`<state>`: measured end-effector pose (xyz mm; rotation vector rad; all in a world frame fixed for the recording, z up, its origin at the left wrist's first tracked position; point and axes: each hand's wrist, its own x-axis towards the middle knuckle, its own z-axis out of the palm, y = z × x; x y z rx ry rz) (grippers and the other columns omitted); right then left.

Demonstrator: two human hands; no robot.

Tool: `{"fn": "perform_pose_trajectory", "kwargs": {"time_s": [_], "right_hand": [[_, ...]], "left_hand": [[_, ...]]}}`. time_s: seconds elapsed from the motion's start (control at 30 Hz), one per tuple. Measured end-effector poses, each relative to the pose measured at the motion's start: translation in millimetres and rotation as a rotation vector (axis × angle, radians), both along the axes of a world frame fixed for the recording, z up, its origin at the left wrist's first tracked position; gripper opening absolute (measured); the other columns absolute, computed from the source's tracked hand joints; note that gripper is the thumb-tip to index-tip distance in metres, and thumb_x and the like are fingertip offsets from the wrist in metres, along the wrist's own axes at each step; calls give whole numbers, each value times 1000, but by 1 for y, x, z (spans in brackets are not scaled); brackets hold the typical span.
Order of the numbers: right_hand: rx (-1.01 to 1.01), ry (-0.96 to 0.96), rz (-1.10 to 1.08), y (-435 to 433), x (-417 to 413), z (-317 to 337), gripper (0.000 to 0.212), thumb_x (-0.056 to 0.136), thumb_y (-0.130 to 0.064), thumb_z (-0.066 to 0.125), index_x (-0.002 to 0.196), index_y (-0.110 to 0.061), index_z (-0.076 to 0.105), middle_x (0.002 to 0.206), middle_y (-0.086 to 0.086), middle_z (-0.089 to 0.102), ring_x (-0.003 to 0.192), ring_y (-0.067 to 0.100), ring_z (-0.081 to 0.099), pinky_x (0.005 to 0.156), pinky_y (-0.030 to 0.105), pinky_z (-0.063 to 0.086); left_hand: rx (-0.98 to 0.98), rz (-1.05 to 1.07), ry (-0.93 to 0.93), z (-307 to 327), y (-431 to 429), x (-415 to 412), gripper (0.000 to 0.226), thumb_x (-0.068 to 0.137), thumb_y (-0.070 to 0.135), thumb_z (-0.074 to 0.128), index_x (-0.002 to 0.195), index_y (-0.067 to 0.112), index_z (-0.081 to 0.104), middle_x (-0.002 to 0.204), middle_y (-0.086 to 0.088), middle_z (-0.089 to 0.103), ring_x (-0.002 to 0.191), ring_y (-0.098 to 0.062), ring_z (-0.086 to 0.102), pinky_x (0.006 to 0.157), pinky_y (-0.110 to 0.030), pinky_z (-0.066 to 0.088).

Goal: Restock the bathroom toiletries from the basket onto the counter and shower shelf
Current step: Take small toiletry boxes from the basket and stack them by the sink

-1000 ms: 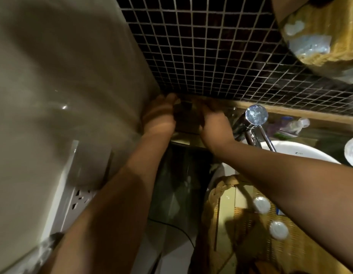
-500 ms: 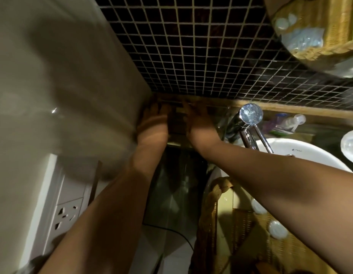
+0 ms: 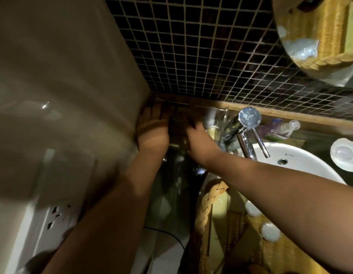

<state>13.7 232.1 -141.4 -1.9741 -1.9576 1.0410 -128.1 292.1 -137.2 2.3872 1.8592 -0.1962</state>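
Pressing a dark block (image 3: 177,123), too dim to identify, into the counter's back corner, I have my left hand (image 3: 153,127) flat against one side and my right hand (image 3: 199,135) against the other, fingers loosely curled; actual grip unclear. I should seat it flush, clear of the glass (image 3: 215,119). More bottles wait in the basket (image 3: 205,210).

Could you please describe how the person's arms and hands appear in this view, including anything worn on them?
Both forearms are bare up to the frame edge: no sleeves, gloves or watch visible. The left hand and right hand show no rings or bracelets that I can make out, though dim light and blur hide the fingers.
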Motion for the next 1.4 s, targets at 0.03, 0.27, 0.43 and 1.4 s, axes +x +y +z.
{"fn": "perform_pose_trajectory", "kwargs": {"time_s": [0.03,0.27,0.43,1.4], "right_hand": [[-9,-15,-1,-1,1,2,79,81,1,71,150,-15,36,158,18,18,119,43,56,101,45,49],[40,-239,122,-7,4,10,78,78,-20,76,146,-12,39,146,13,40,132,33,41,110,41,37],[43,-207,-36,-12,4,7,62,84,-22,70,139,-12,44,145,11,41,132,33,42,102,40,45],[63,-356,223,16,3,2,70,98,-36,41,158,-10,17,166,12,13,153,27,7,122,39,0]], "left_hand": [[-4,-8,15,0,-5,0,58,95,29,51,151,31,37,157,-5,36,140,-33,33,111,-43,26],[-18,-74,-5,-15,-52,-6,80,79,23,67,153,14,37,157,-10,39,141,-32,39,115,-45,28],[-19,-63,-58,-21,-43,-3,85,80,22,66,156,16,29,162,-10,30,144,-31,32,117,-45,25],[-160,156,-278,-11,-32,9,78,86,23,57,155,10,24,160,-18,27,143,-34,33,118,-40,29]]}}
